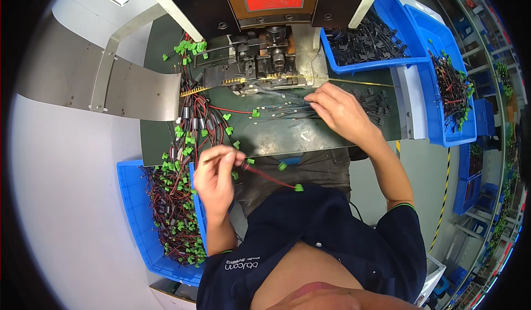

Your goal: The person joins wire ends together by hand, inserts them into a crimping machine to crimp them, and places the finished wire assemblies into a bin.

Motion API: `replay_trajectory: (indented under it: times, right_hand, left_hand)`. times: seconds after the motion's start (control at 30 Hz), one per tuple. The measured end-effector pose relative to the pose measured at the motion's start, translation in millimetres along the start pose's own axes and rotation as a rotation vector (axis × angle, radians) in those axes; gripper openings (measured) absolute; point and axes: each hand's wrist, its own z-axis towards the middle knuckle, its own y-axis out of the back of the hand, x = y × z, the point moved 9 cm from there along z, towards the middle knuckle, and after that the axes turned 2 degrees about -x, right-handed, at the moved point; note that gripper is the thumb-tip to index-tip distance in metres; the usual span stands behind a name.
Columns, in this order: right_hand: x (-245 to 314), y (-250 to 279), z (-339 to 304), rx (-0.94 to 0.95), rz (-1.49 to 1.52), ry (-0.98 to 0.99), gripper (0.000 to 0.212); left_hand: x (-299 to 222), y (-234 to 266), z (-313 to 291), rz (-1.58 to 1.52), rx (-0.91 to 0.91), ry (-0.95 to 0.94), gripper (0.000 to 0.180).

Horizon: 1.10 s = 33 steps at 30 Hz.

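My left hand [217,178], in front of the table's near edge, is closed in a pinch on a wire lead. The lead's red wire [268,177] trails to the right and ends in a green connector [299,188]. Over the dark green tabletop, my right hand [342,111] has thumb and fingers pinched together at a row of loose black wires [285,108]. Which wire they grip is partly hidden by the fingers. Just beyond stands a crimping machine [276,55], with a strip of gold terminals [193,91] running into it from the left.
A thick bundle of wire leads [194,116] with green connectors hangs off the table's left side into a blue bin [128,199]. Blue bins [423,60] with black parts and wires stand at the right. A curved metal guard [142,89] rises at the left.
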Motion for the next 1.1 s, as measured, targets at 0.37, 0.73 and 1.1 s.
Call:
replay_trajectory:
  times: [0.37,0.73,1.1]
  right_hand:
    - [-16.7,-25.3,-7.6,0.101,0.193,-0.105,0.013]
    - [-21.7,20.5,-1.4,-0.056,0.258,-0.213,0.012]
    - [7.2,78.0,-16.3,0.0,0.386,-0.469,0.01]
  left_hand:
    - [79.9,-116.0,23.3,-0.321,0.291,0.33,0.015]
    - [95.4,-122.4,37.2,-0.394,0.161,0.354,0.015]
    - [77.4,-99.8,32.5,-0.083,0.186,0.258,0.024]
